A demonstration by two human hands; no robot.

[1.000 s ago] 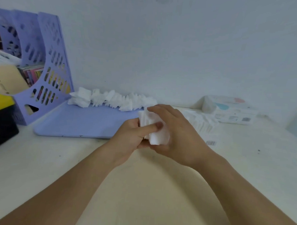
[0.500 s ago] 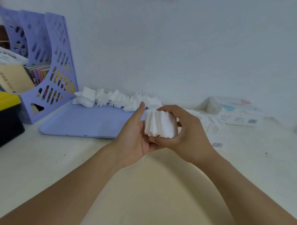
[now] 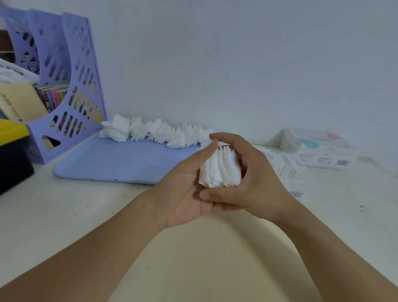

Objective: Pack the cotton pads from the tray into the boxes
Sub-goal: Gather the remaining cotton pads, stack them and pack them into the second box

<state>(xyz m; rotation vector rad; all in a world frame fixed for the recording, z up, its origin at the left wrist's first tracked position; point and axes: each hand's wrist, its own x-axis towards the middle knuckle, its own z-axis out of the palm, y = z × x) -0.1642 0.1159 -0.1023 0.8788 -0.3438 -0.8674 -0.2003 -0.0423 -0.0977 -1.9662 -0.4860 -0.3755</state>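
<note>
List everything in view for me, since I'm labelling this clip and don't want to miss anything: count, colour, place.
stack of cotton pads: one bunch, white, held between both hands above the table
loose cotton pads: one row, white, along the far edge of the tray
tray: one, lilac, on the table left of centre
flat row of pads: one, white, on the table right of the hands
box: one, white with pink and blue marks, far right by the wall
file rack: one, lilac, far left, holding papers
bin: one, black with a yellow top, left edge
table: one, off-white
left hand: one, fingers straight against the stack
right hand: one, curled round the stack
</note>
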